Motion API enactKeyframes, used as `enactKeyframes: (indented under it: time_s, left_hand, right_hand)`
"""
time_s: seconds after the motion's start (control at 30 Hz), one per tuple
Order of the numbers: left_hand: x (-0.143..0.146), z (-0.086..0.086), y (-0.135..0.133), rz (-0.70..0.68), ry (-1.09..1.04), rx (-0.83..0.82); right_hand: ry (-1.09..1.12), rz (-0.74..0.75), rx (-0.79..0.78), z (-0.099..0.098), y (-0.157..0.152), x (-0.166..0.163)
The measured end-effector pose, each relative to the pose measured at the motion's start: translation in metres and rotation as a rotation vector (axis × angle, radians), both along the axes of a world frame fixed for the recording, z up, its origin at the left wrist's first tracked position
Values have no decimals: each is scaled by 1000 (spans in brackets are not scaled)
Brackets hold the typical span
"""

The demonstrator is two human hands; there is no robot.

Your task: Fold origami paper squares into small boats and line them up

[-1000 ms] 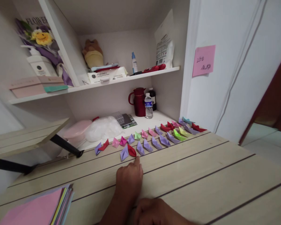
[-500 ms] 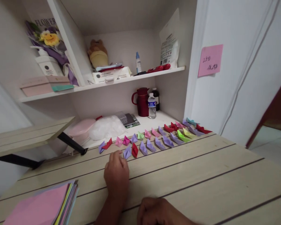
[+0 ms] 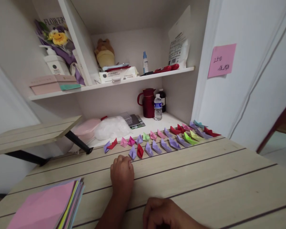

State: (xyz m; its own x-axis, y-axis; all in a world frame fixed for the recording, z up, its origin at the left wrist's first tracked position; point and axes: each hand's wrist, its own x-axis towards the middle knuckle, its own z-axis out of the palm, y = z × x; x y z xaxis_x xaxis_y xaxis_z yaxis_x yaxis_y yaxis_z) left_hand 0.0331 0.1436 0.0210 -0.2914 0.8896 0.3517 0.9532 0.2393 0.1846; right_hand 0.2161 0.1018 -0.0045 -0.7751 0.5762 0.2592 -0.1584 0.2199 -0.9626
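My left hand [image 3: 122, 170] rests on the wooden table with its fingers curled closed, and nothing shows in it. Just beyond its fingers stands a purple paper boat [image 3: 132, 153], beside a red paper boat [image 3: 140, 151]. Whether my fingers touch the purple one I cannot tell. My right hand [image 3: 164, 213] is at the bottom edge of the view, curled into a loose fist, with no object visible in it. Two rows of folded paper boats, purple, pink, red, green and yellow, run along the table's back edge, among them a bright green boat [image 3: 190, 138].
A stack of coloured paper [image 3: 44, 203] lies at the front left. A small raised shelf [image 3: 35, 132] stands behind it. At the back are a clear plastic bag [image 3: 113, 128], a red jug [image 3: 148, 103] and a water bottle [image 3: 158, 107]. A pink note [image 3: 222, 60] hangs on the right.
The whole scene has shifted slightly to the right as the head view turned. My left hand stays closed near the purple boat, and my right hand remains curled. The boats keep their places.
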Motion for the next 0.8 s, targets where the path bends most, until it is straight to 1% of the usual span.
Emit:
enactKeyframes:
  time_s: [0.23,0.37,0.57,0.8]
  left_hand:
    - [3,4,-1,-20,15,-26]
    - [1,1,1,-2,13,-33]
    - [-1,-4,6,20,21,-41]
    - [-1,-5,9,25,18,-55]
  right_hand:
    - [-25,2,-17,8,-3,4]
    - [-37,7,-6,7,-3,4]
    - [-55,9,58,4,-1,2]
    - [-57,7,44,8,-2,3]
